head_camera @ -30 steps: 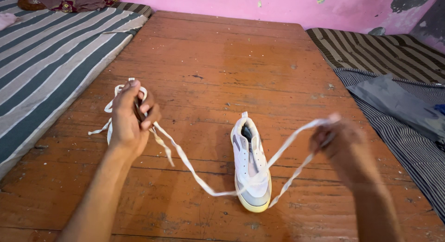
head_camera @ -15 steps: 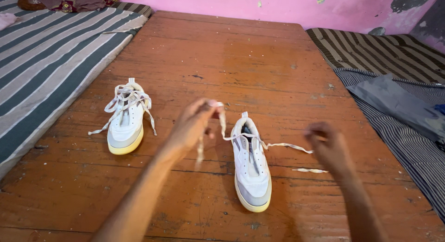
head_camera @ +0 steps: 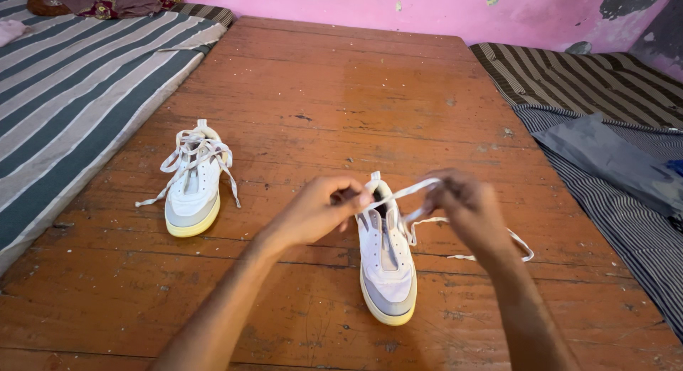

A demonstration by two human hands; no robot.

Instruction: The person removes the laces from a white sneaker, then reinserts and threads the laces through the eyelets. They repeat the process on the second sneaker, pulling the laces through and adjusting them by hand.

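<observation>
Both hands are over the near white sneaker (head_camera: 386, 261), which stands upright on the worn wooden platform (head_camera: 341, 93), toe toward the camera, yellowish sole down.

Left hand (head_camera: 318, 209) – fingertips pressed together, pinching one end of the white shoelace (head_camera: 398, 193) just above the shoe's collar. Right hand (head_camera: 466, 207) – fingers curled closed around the other run of the same lace, level with the left. A short stretch of lace is pulled fairly taut between the two hands; the rest loops down to the right, and its loose tail lies on the boards beside the shoe.

The second sneaker (head_camera: 192, 182) sits well apart to the left, laces loose and splayed over its tongue. Striped mattresses flank the platform – blue-grey on the left (head_camera: 64, 101), dark-striped on the right (head_camera: 590, 86). A grey folded cloth (head_camera: 612, 161) lies on the right one. A pink wall (head_camera: 427, 8) runs behind.

Risks, as I judge them:
- The shoe is not pinned down. Pulling unevenly on the lace would likely tip or drag it.
- The left pinch holds near the tip, so a tug could slip it free.
- The dangling tail could catch under the sole or snag on the rough boards.
- I can't tell which eyelets the lace runs through, so crossed or skipped threading is possible.
</observation>
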